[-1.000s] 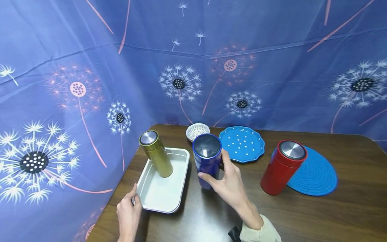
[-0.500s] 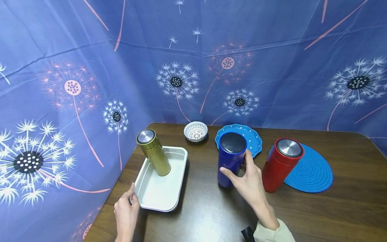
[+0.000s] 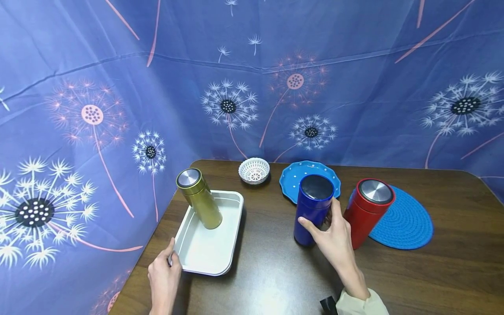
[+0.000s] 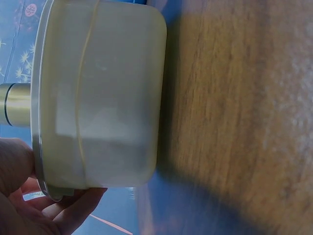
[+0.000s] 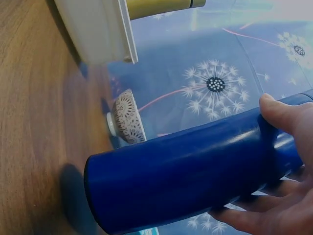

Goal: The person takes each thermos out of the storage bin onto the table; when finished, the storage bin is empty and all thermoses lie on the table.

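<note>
My right hand (image 3: 335, 240) grips a dark blue thermos flask (image 3: 311, 212) with a black top, thumb on one side and fingers on the other. In the right wrist view the flask's base (image 5: 95, 196) hangs just off the wooden table, its shadow beside it. The left hand (image 3: 164, 275) pinches the near left corner of a deep white tray (image 3: 208, 258), thumb over the rim and fingers under it. Inside that tray stands a gold thermos flask (image 3: 204, 205) with a silver top. Close to the right hand, a red thermos flask (image 3: 366, 214) stands on the table.
A blue scalloped plate (image 3: 291, 179) with white dots lies behind the blue flask. Left of it sits a small white openwork bowl (image 3: 254, 170). A round blue woven mat (image 3: 409, 225) lies behind the red flask. Blue dandelion-print cloth (image 3: 354, 87) hangs behind the table.
The blue flask has moved right in my right hand, from beside the tray to near the red flask, uncovering the white bowl. My left hand has stayed at the tray's corner.
</note>
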`<control>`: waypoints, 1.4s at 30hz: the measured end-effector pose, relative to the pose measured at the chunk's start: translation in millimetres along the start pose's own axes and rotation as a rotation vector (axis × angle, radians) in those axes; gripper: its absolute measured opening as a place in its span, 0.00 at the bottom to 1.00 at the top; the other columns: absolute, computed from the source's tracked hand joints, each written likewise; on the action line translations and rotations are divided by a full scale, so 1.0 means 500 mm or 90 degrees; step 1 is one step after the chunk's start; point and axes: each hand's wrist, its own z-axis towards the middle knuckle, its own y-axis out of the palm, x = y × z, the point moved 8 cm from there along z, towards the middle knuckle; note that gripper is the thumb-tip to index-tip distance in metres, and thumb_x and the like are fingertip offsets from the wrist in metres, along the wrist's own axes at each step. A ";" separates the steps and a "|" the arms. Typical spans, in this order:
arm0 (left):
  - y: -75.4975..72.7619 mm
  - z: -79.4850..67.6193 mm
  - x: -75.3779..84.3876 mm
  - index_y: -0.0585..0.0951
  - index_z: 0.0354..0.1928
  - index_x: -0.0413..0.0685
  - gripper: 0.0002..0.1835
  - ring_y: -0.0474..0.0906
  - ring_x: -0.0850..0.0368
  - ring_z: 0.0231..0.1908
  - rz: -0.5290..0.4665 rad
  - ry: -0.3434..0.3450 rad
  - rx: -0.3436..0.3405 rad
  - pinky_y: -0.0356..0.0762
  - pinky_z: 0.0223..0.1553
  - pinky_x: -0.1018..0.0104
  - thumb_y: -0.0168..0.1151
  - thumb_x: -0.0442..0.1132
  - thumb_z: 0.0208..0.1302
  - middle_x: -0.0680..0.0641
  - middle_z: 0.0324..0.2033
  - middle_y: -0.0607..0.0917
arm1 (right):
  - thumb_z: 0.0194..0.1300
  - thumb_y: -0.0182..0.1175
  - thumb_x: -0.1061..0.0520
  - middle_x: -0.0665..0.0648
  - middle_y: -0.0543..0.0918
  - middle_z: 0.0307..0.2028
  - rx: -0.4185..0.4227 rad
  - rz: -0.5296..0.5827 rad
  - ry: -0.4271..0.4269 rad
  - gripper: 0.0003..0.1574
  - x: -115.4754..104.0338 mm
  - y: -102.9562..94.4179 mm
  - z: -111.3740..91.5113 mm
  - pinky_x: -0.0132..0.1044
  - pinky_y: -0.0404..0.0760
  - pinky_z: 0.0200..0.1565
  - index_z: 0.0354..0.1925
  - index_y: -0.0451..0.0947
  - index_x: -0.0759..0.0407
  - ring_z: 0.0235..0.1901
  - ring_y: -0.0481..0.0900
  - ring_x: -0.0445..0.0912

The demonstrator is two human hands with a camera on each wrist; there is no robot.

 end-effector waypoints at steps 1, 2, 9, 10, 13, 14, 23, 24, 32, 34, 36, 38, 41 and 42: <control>0.000 0.000 -0.001 0.82 0.52 0.37 0.19 0.79 0.25 0.41 0.000 -0.001 0.000 0.70 0.36 0.34 0.56 0.26 0.59 0.31 0.46 0.84 | 0.54 0.74 0.50 0.70 0.73 0.62 -0.001 0.000 0.003 0.55 0.002 0.001 0.001 0.61 0.73 0.53 0.71 0.55 0.59 0.59 0.73 0.68; 0.000 0.000 -0.001 0.82 0.52 0.37 0.19 0.79 0.25 0.41 0.001 -0.001 0.000 0.70 0.36 0.34 0.56 0.26 0.59 0.31 0.45 0.84 | 0.54 0.74 0.50 0.70 0.73 0.62 -0.002 0.002 0.004 0.55 0.004 0.002 0.002 0.61 0.73 0.52 0.71 0.55 0.59 0.59 0.73 0.68; 0.001 0.003 0.001 0.82 0.52 0.37 0.18 0.79 0.25 0.40 0.000 -0.002 -0.004 0.70 0.35 0.34 0.56 0.26 0.59 0.31 0.46 0.84 | 0.53 0.74 0.51 0.70 0.73 0.62 -0.002 0.008 0.008 0.55 0.015 0.006 0.006 0.60 0.73 0.52 0.70 0.56 0.59 0.59 0.73 0.69; 0.000 0.003 0.001 0.82 0.52 0.37 0.18 0.79 0.25 0.40 -0.001 -0.002 -0.004 0.70 0.35 0.34 0.56 0.26 0.59 0.31 0.46 0.84 | 0.53 0.74 0.51 0.70 0.73 0.62 -0.003 0.008 0.008 0.54 0.016 0.006 0.006 0.60 0.73 0.52 0.70 0.56 0.59 0.59 0.73 0.69; 0.000 0.002 0.001 0.82 0.52 0.37 0.18 0.80 0.25 0.39 0.000 -0.002 -0.002 0.70 0.34 0.34 0.56 0.26 0.59 0.31 0.45 0.84 | 0.53 0.74 0.52 0.71 0.73 0.62 -0.004 0.009 0.011 0.54 0.019 0.007 0.006 0.60 0.73 0.53 0.70 0.56 0.60 0.59 0.73 0.69; 0.000 0.002 0.001 0.82 0.52 0.37 0.18 0.80 0.25 0.40 0.000 -0.001 -0.001 0.70 0.35 0.34 0.56 0.26 0.59 0.31 0.45 0.84 | 0.54 0.74 0.51 0.71 0.72 0.62 -0.006 0.009 0.013 0.54 0.019 0.007 0.006 0.61 0.73 0.53 0.70 0.56 0.60 0.59 0.73 0.69; 0.000 0.000 -0.003 0.82 0.52 0.37 0.18 0.79 0.25 0.41 0.002 -0.011 -0.003 0.71 0.36 0.34 0.56 0.26 0.59 0.30 0.45 0.84 | 0.54 0.73 0.50 0.70 0.71 0.64 -0.013 0.002 0.029 0.54 0.029 0.011 0.005 0.63 0.71 0.55 0.71 0.55 0.59 0.61 0.71 0.68; 0.000 -0.001 -0.004 0.82 0.52 0.37 0.18 0.79 0.25 0.42 0.001 -0.013 -0.004 0.71 0.37 0.34 0.56 0.26 0.59 0.30 0.46 0.83 | 0.54 0.73 0.50 0.70 0.71 0.64 -0.014 0.001 0.029 0.54 0.030 0.012 0.005 0.63 0.71 0.55 0.71 0.55 0.59 0.61 0.71 0.68; 0.003 -0.001 -0.006 0.82 0.53 0.37 0.18 0.80 0.26 0.43 -0.001 -0.021 -0.011 0.71 0.38 0.34 0.56 0.26 0.60 0.30 0.46 0.83 | 0.54 0.73 0.51 0.70 0.72 0.63 -0.011 0.008 0.027 0.54 0.036 0.013 0.004 0.64 0.71 0.55 0.70 0.55 0.59 0.61 0.72 0.68; 0.003 -0.001 -0.007 0.82 0.53 0.37 0.18 0.80 0.26 0.43 -0.002 -0.021 -0.010 0.71 0.38 0.34 0.56 0.26 0.60 0.30 0.46 0.83 | 0.54 0.73 0.51 0.70 0.72 0.63 -0.009 0.008 0.025 0.54 0.037 0.013 0.004 0.64 0.70 0.55 0.70 0.55 0.59 0.61 0.71 0.68; 0.002 -0.001 -0.007 0.82 0.53 0.37 0.18 0.80 0.26 0.43 -0.002 -0.018 -0.009 0.71 0.38 0.34 0.56 0.26 0.60 0.31 0.46 0.83 | 0.54 0.73 0.51 0.69 0.72 0.63 -0.007 0.009 0.025 0.53 0.039 0.013 0.003 0.64 0.70 0.56 0.70 0.55 0.60 0.61 0.71 0.68; 0.002 0.000 -0.006 0.82 0.52 0.37 0.18 0.80 0.26 0.42 -0.003 -0.015 -0.005 0.71 0.37 0.34 0.56 0.26 0.59 0.31 0.46 0.84 | 0.54 0.73 0.52 0.70 0.72 0.63 -0.004 0.012 0.025 0.53 0.040 0.014 0.002 0.64 0.69 0.56 0.70 0.56 0.60 0.61 0.71 0.68; 0.001 0.001 -0.006 0.82 0.53 0.37 0.18 0.80 0.26 0.42 -0.004 -0.013 -0.005 0.71 0.37 0.35 0.56 0.26 0.59 0.31 0.46 0.84 | 0.55 0.73 0.52 0.70 0.71 0.63 -0.007 0.016 0.027 0.53 0.043 0.016 0.001 0.64 0.69 0.56 0.70 0.55 0.60 0.61 0.71 0.69; 0.001 0.002 -0.006 0.82 0.53 0.37 0.18 0.79 0.26 0.42 -0.004 -0.013 -0.006 0.70 0.37 0.35 0.56 0.26 0.60 0.31 0.46 0.84 | 0.55 0.73 0.52 0.70 0.71 0.63 -0.010 0.017 0.029 0.53 0.044 0.017 0.002 0.64 0.69 0.56 0.70 0.55 0.60 0.61 0.71 0.69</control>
